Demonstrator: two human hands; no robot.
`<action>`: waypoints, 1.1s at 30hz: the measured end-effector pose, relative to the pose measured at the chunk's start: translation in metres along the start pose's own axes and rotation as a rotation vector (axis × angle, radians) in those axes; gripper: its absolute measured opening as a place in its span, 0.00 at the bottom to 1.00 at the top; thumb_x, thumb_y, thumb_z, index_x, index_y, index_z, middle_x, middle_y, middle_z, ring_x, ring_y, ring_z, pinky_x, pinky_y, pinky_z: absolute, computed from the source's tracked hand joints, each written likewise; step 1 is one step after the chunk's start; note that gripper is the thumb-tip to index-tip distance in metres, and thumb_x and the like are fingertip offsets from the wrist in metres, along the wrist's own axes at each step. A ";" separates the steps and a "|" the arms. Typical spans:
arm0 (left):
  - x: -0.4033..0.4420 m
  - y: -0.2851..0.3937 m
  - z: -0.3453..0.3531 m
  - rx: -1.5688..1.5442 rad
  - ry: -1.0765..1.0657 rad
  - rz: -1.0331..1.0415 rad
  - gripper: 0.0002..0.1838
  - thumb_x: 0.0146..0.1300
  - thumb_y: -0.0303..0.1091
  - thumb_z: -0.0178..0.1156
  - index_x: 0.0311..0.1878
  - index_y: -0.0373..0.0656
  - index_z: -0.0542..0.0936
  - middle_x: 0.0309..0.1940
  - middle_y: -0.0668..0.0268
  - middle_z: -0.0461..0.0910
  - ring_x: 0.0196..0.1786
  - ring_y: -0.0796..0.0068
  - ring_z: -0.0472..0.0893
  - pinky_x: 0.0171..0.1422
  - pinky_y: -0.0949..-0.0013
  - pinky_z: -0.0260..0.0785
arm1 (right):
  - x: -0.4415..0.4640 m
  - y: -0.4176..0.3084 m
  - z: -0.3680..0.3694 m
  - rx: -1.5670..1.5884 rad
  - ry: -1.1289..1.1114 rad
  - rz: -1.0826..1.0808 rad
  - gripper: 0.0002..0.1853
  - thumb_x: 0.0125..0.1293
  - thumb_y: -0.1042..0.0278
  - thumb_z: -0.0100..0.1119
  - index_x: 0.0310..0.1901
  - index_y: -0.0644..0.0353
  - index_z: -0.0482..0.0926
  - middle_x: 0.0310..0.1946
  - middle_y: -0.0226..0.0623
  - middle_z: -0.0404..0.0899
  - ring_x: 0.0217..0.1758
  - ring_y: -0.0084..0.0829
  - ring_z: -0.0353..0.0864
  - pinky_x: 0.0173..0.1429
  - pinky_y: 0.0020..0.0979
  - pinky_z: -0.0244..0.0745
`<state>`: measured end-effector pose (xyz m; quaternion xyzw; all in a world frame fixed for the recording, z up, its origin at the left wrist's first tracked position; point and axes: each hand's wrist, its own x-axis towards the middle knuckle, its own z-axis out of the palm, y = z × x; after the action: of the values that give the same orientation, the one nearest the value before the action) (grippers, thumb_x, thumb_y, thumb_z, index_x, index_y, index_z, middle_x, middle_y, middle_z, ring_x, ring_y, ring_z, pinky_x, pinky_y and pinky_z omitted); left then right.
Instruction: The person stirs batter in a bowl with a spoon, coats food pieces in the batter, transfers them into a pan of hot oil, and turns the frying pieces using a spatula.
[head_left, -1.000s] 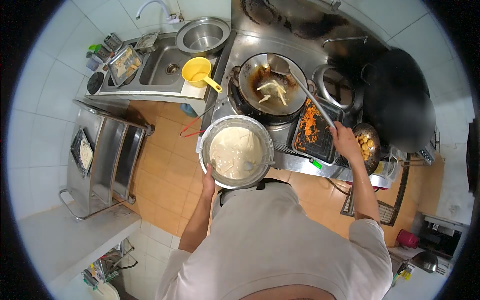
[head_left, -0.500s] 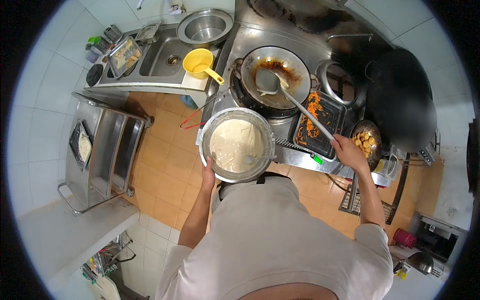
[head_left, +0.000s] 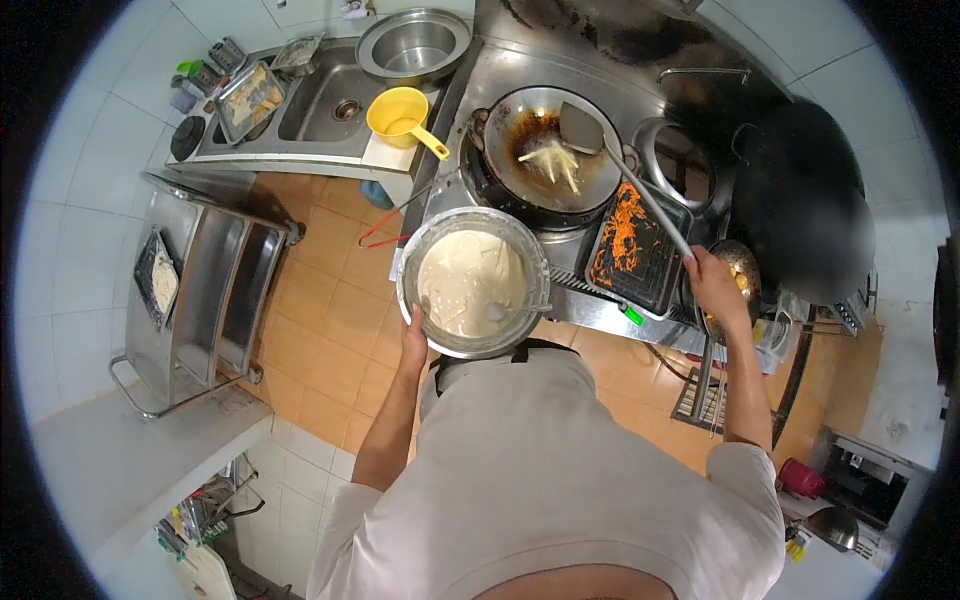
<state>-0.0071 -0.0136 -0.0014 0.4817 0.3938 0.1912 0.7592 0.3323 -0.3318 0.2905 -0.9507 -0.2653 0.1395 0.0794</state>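
My left hand (head_left: 413, 342) is closed on the left rim of a steel bowl (head_left: 468, 348), which I hold near my waist. Pale, thick batter (head_left: 465, 280) fills much of it, and a small ladle (head_left: 496, 312) rests inside at the right. In my right hand (head_left: 716, 286) is the long handle of a wok spatula (head_left: 581, 130). Its blade is over the back right of the wok (head_left: 512, 112), whose bottom looks browned and oily. A splayed patch of pale batter (head_left: 552, 160) lies in the wok.
Right of the wok, a black tray (head_left: 660, 280) holds orange shreds (head_left: 625, 235). Beyond it sits a small pan (head_left: 738, 256) with yellowish pieces. A yellow dipper (head_left: 398, 115) and a steel basin (head_left: 413, 48) stand by the sink (head_left: 322, 110). A steel trolley (head_left: 165, 340) stands left.
The spatula blade has moved right and toward the back of the wok, and my right hand has shifted right. The pale batter in the wok now shows as a splayed patch. The bowl barely moved.
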 end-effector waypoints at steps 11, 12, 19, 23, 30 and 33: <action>-0.001 0.006 0.001 -0.042 -0.018 -0.066 0.31 0.74 0.45 0.47 0.72 0.34 0.58 0.69 0.58 0.63 0.69 0.66 0.63 0.74 0.65 0.52 | -0.031 0.006 -0.008 0.155 -0.345 0.105 0.17 0.72 0.57 0.47 0.47 0.64 0.77 0.34 0.53 0.80 0.42 0.53 0.80 0.47 0.46 0.72; 0.000 0.003 -0.001 -0.039 -0.025 -0.062 0.31 0.74 0.45 0.47 0.72 0.34 0.58 0.69 0.58 0.63 0.69 0.66 0.63 0.74 0.65 0.52 | -0.032 0.008 -0.005 0.175 -0.354 0.110 0.17 0.72 0.57 0.47 0.46 0.65 0.77 0.34 0.52 0.80 0.41 0.51 0.80 0.47 0.45 0.72; 0.004 -0.008 -0.003 -0.029 0.016 -0.035 0.29 0.75 0.46 0.46 0.68 0.31 0.64 0.64 0.57 0.69 0.64 0.68 0.69 0.70 0.65 0.58 | -0.035 0.005 -0.012 0.223 -0.402 0.150 0.18 0.73 0.57 0.46 0.47 0.66 0.76 0.31 0.52 0.78 0.36 0.49 0.79 0.44 0.44 0.71; 0.003 -0.005 0.000 0.004 0.048 -0.016 0.29 0.75 0.46 0.45 0.66 0.30 0.66 0.62 0.56 0.72 0.62 0.68 0.71 0.68 0.65 0.61 | -0.034 0.004 -0.014 0.154 -0.369 0.128 0.18 0.73 0.57 0.46 0.47 0.65 0.76 0.31 0.53 0.78 0.36 0.49 0.79 0.44 0.44 0.71; 0.000 0.002 0.004 0.017 0.051 0.014 0.30 0.74 0.47 0.47 0.67 0.30 0.65 0.63 0.56 0.70 0.63 0.66 0.70 0.69 0.64 0.59 | -0.029 0.006 -0.015 0.084 -0.222 0.053 0.18 0.73 0.57 0.46 0.47 0.65 0.77 0.33 0.55 0.79 0.39 0.54 0.79 0.45 0.47 0.70; 0.003 -0.003 0.000 -0.014 0.023 -0.009 0.30 0.74 0.46 0.47 0.68 0.31 0.63 0.65 0.56 0.68 0.65 0.66 0.68 0.71 0.64 0.57 | -0.023 0.010 0.002 0.090 -0.154 0.030 0.18 0.73 0.57 0.46 0.47 0.65 0.77 0.34 0.57 0.79 0.40 0.56 0.78 0.46 0.49 0.70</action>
<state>-0.0059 -0.0127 -0.0050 0.4726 0.4032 0.1960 0.7587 0.3179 -0.3521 0.2918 -0.9365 -0.2499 0.2252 0.0993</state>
